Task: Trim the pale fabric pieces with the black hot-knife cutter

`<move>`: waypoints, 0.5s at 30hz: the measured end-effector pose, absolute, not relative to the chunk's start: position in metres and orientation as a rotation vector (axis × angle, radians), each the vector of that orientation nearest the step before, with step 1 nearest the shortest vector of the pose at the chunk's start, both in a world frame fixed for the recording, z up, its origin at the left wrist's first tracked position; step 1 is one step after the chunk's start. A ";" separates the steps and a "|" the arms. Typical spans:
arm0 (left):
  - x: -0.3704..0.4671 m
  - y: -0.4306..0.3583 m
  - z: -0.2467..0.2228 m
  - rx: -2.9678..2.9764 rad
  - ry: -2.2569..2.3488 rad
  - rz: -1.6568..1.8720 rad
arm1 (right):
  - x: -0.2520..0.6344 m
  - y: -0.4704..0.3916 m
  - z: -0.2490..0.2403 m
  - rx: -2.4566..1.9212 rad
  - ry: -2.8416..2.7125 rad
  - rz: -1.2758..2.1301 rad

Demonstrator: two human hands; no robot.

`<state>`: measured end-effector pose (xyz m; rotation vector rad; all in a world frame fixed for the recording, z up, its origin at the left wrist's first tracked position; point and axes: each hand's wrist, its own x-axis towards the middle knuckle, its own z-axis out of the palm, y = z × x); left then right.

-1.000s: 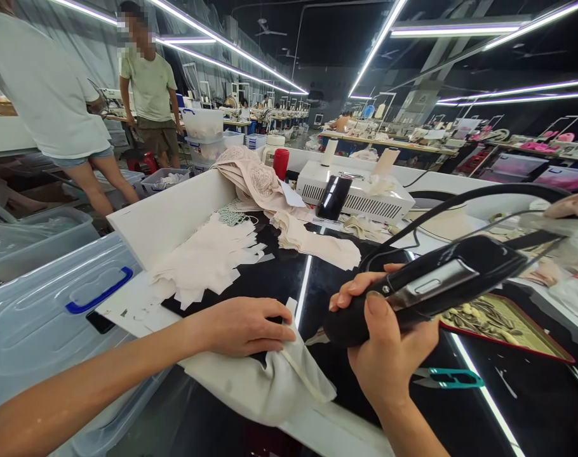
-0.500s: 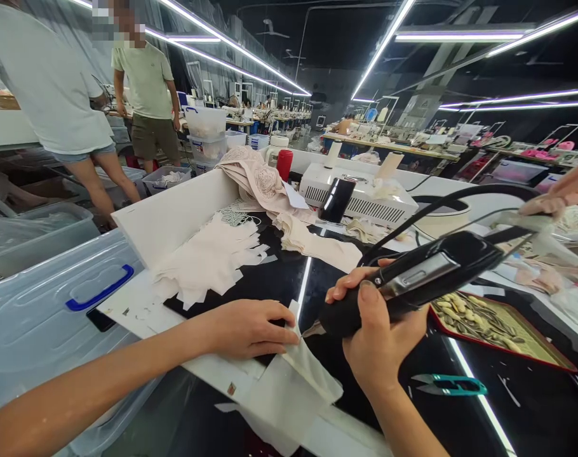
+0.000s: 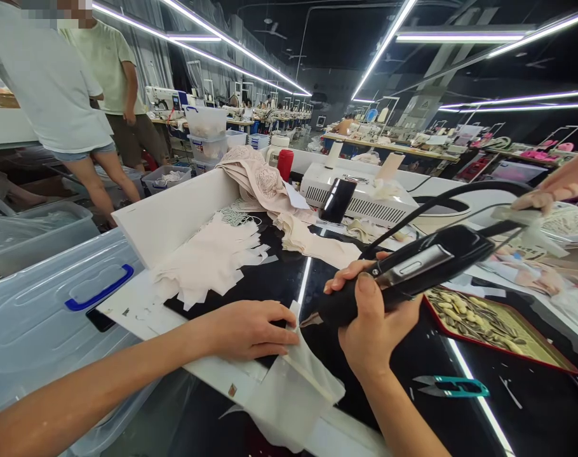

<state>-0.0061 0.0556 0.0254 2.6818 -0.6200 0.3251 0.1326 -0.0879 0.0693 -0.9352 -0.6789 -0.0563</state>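
My left hand (image 3: 253,330) presses its bent fingers onto a thin, pale fabric piece (image 3: 312,374) at the front edge of the black tabletop. The fabric hangs over that edge. In my right hand (image 3: 377,330) is a black corded hand tool (image 3: 413,270) with a long silver lever or plate on its body. Its narrow metal tip points left and lies close to the fabric, just right of my left fingertips; whether it touches cannot be made out. Teal thread snips (image 3: 453,386) lie to the right of my right wrist.
Pale cut pieces (image 3: 208,260) are heaped at left, with a folded cream strip stack (image 3: 322,244) behind. A red-rimmed tray (image 3: 551,362) holds seeds and peanuts. Another person's hand (image 3: 551,190) is by the tool's cable. Behind stand a white machine box (image 3: 356,197) and a phone (image 3: 339,200).
The tool and my right hand have shifted slightly left. The other person's hand by the cable has moved a little down. A person in the background has moved left.
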 end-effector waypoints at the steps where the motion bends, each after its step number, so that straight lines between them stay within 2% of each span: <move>1: -0.006 0.056 0.026 2.681 -0.618 0.319 | 0.133 -0.087 0.069 -0.939 -0.684 -0.054; 10: -0.009 0.052 0.031 2.650 -0.510 0.289 | 0.138 -0.091 0.070 -0.974 -0.726 -0.046; 15: -0.006 0.035 0.030 2.721 -0.358 0.422 | 0.149 -0.111 0.076 -1.061 -0.693 -0.102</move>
